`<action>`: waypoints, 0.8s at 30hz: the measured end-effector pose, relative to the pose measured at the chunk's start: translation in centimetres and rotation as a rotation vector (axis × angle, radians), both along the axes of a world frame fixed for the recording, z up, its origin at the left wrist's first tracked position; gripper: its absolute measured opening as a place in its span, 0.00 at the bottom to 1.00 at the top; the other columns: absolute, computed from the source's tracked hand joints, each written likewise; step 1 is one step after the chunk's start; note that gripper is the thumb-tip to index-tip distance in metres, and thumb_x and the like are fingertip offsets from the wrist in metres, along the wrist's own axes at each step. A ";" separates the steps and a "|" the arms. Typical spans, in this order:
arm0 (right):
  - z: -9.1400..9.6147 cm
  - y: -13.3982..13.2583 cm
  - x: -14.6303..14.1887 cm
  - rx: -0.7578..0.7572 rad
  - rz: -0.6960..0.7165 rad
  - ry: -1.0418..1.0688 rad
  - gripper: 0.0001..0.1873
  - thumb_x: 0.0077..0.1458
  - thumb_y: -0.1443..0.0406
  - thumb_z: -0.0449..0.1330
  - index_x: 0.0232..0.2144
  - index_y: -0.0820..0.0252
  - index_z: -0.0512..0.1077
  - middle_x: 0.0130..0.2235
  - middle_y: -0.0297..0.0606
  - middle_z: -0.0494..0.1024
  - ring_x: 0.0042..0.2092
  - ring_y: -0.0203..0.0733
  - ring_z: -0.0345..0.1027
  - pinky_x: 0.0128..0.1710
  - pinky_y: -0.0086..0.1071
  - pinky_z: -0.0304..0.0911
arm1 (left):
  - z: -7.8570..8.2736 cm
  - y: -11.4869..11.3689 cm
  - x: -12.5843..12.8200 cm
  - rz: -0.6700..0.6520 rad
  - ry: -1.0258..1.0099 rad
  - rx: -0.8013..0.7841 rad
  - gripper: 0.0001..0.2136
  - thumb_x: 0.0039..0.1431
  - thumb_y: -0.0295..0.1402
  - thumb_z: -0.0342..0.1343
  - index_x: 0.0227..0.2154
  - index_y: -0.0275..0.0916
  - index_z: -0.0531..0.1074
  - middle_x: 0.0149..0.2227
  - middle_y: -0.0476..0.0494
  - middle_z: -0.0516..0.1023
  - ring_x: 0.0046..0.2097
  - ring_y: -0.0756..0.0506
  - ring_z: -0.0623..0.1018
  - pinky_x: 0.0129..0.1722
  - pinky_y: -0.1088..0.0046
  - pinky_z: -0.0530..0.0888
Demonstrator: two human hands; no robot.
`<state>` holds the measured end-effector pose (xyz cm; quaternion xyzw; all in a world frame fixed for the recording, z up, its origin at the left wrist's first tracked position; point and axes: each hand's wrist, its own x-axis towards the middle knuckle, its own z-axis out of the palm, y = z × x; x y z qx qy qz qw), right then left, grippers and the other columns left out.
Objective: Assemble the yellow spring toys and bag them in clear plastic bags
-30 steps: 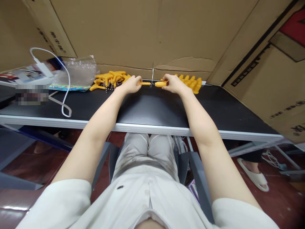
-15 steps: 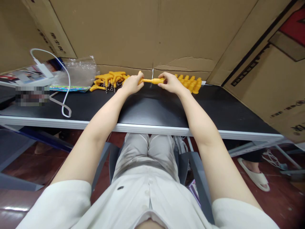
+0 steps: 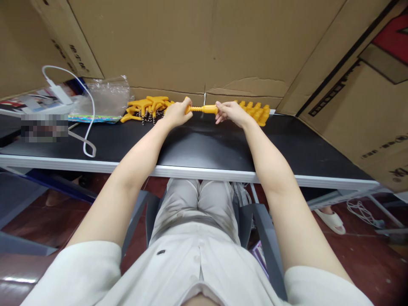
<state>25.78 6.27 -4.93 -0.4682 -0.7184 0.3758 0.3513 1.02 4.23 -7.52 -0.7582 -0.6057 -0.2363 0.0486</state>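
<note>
A yellow plastic rod (image 3: pixel 208 109), with a ridged thin shaft and a thicker handle-like part, stretches level between my two hands above the table. My left hand (image 3: pixel 178 113) is closed round its left end, hiding that part. At the right end of the thicker part, my right hand (image 3: pixel 230 112) pinches with thumb and forefinger, its other fingers loosely spread. Beside my left hand lies a pile of yellow branching pieces (image 3: pixel 140 104) with dark metal coil springs (image 3: pixel 148 117). Several yellow knobbed pieces (image 3: pixel 258 112) stand in rows just beyond my right hand.
Cardboard panels (image 3: pixel 178 46) rise behind and right of the black table (image 3: pixel 204 148). Left are a clear plastic bag (image 3: pixel 106 100), a white cable (image 3: pixel 92 106) and a white plug-like block (image 3: pixel 60 93). Another person's foot in a pale slipper (image 3: pixel 333 222) shows below right.
My right hand has turned and its fingers have shifted on the rod's right end. My left hand keeps its hold. The slippered foot at the right has moved back.
</note>
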 end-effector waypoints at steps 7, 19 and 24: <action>-0.4 0.3 -0.6 -0.092 -0.047 0.007 0.36 0.64 0.31 0.63 0.32 0.58 0.73 0.25 0.37 0.78 0.27 0.41 0.79 0.26 0.29 0.70 | 0.0 0.0 0.1 0.029 -0.034 -0.012 0.28 0.63 0.33 0.55 0.66 0.38 0.73 0.48 0.33 0.85 0.54 0.30 0.83 0.56 0.57 0.76; 0.1 -0.3 -0.2 -0.072 0.028 0.072 0.32 0.61 0.38 0.72 0.28 0.56 0.69 0.24 0.35 0.78 0.25 0.35 0.75 0.28 0.26 0.69 | 0.0 0.1 0.0 0.018 -0.026 0.011 0.27 0.62 0.36 0.56 0.64 0.38 0.75 0.46 0.34 0.86 0.54 0.30 0.83 0.54 0.58 0.76; -0.5 0.1 -0.6 -0.080 -0.016 0.059 0.40 0.58 0.26 0.63 0.30 0.56 0.74 0.18 0.34 0.71 0.22 0.40 0.72 0.25 0.31 0.69 | -0.1 0.1 0.1 -0.016 -0.037 0.040 0.26 0.62 0.37 0.56 0.63 0.40 0.74 0.44 0.36 0.86 0.54 0.30 0.84 0.53 0.58 0.76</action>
